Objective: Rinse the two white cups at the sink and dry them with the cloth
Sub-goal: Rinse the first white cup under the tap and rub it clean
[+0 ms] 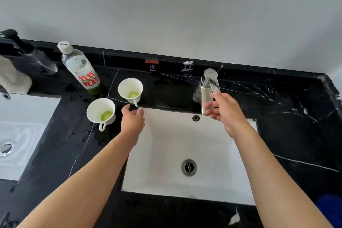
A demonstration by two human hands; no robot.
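Two white cups stand on the black marble counter left of the sink (pixel 166 181), each with a little green liquid in the bottom. The far cup (pixel 130 89) has its handle pointing toward me; my left hand (pixel 132 119) reaches just below that handle, thumb and forefinger spread apart, holding nothing. The near cup (pixel 100 111) stands to the left of that hand, untouched. My right hand (pixel 224 111) is at the chrome faucet (pixel 207 90), fingers lying along the lever and spout. No water is running. A white cloth (pixel 13 77) lies at the far left.
A plastic bottle (pixel 79 66) with a red-lettered label stands behind the cups. A dark appliance (pixel 27 55) lies at the back left by the cloth. A second basin (pixel 20 135) lies at the left edge. Water drops spot the counter near the cups.
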